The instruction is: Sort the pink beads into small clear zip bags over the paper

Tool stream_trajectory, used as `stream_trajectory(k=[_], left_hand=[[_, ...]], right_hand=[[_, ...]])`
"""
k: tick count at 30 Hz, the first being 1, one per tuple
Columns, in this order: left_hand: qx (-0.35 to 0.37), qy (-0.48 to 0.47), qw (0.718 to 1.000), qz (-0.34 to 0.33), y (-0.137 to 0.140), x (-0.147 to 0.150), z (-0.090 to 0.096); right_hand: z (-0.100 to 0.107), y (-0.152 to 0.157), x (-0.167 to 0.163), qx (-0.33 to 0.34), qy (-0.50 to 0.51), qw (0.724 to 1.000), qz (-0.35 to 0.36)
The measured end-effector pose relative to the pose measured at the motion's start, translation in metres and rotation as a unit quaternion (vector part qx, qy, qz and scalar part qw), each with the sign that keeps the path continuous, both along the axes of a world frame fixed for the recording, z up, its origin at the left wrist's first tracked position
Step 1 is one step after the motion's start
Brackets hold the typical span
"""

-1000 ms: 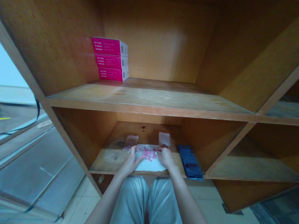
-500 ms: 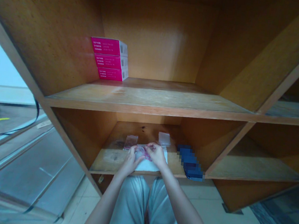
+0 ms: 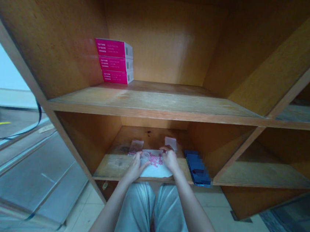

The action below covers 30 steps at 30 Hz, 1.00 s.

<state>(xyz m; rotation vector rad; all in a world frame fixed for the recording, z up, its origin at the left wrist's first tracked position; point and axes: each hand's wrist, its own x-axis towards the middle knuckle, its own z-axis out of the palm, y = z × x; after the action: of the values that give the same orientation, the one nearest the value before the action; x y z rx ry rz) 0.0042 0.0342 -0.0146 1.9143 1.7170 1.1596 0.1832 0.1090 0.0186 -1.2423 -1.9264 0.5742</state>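
Many small pink beads (image 3: pixel 156 159) lie loose on a sheet of white paper (image 3: pixel 156 172) on the lower shelf. My left hand (image 3: pixel 136 165) is at the paper's left edge, its thumb and fingers closed on what looks like a small clear plastic bag (image 3: pixel 145 157). At the right side of the beads is my right hand (image 3: pixel 170 159), fingers curled and pinched together; what they hold, if anything, is too small to make out. Behind my left hand lies a clear bag with pinkish contents (image 3: pixel 136 147). A stack of clear bags (image 3: pixel 171 142) lies behind my right hand.
A dark blue, partly pixelated flat object (image 3: pixel 195 166) lies right of the paper. Three pink boxes (image 3: pixel 113 62) are stacked on the upper shelf (image 3: pixel 156 101), whose front edge overhangs the work area. A wooden divider (image 3: pixel 238 154) stands to the right.
My right hand has moved right, from over the beads to their right side, uncovering more of them. My left hand stays in place.
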Motion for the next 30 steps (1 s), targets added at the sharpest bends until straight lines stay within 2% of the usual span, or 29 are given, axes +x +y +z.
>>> stream_trajectory(k=[7, 13, 21, 30], left_hand=[[-0.007, -0.005, 1.0, -0.001, 0.001, 0.0, 0.0], [-0.005, -0.011, 1.0, 0.001, 0.0, -0.001, -0.001], [-0.003, -0.009, 1.0, -0.002, 0.001, -0.001, -0.001], [-0.004, -0.015, 1.0, 0.0, -0.001, -0.001, 0.001]], right_hand=[[-0.013, 0.001, 0.007, -0.023, -0.15, 0.988, 0.042], [-0.014, 0.001, 0.005, -0.059, -0.224, 0.973, -0.007], [-0.018, 0.008, -0.002, -0.024, -0.257, 0.965, -0.051], [-0.019, 0.01, -0.003, -0.031, -0.244, 0.967, -0.065]])
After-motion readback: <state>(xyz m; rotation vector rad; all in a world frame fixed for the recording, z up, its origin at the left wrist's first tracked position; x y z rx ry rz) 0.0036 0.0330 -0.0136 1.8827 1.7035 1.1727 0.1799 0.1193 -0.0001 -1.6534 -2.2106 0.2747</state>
